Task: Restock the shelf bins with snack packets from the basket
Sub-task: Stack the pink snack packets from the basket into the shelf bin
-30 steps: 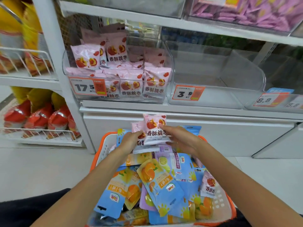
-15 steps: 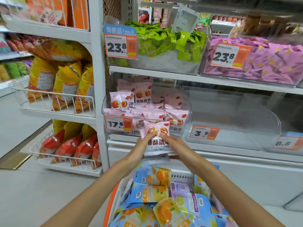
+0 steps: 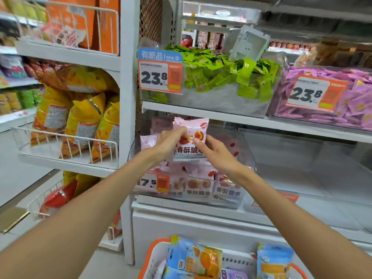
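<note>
A: How is the pink snack packet [image 3: 191, 137] oriented?

B: Upright, long axis vertical, printed face toward the camera, top edge up.

A: And the hands?

B: Left hand [image 3: 170, 142] curls its fingers round the packet's left edge; right hand [image 3: 216, 153] pinches its right side, thumb on the front. The packet sits between them, above the pink packets in the clear shelf bin [image 3: 227, 202].

A: The basket [image 3: 156, 252]?

B: Below, holding blue packets [image 3: 194, 257].

left hand [image 3: 171, 140]: arm stretched forward, fingers curled, pinching
right hand [image 3: 216, 153]: arm stretched forward, fingertips pinching, just beside left
</note>
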Tool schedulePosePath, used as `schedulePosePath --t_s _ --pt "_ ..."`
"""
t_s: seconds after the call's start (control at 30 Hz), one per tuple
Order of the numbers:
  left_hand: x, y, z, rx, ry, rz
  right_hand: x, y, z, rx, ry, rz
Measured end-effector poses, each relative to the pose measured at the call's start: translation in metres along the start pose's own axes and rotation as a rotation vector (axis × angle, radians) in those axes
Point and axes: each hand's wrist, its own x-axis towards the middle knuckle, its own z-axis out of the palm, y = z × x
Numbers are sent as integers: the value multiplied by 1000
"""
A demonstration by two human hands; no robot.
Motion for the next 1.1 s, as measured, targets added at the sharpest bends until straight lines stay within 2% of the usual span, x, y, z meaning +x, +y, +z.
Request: schedulePosePath --t_s 0.2,0.33,0.47,0.57,0.67,0.77,0.87,0.97,1.1 --pt "29 -18 5 169 -65 -2 36 30 4 -55 42 -5" --pt "35 -29 13 282 9 -43 41 37 4 -129 14 53" --pt "31 -34 15 334 53 -11 44 32 0 -133 -54 119" --pt "26 -40 10 471 107 63 48 27 -1 -213 -123 153" --pt "16 -43 1 602 250 137 48 24 0 -254 -158 193" --pt "5 -47 -7 641 318 278 46 29 2 -252 -90 188" --pt "2 -57 -4 705 217 405 45 25 0 -131 -102 249" --pt "4 -64 -1 742 207 417 54 15 -4 167 88 380" --pt "10 -67 -3 753 268 418 65 16 3 205 251 462"
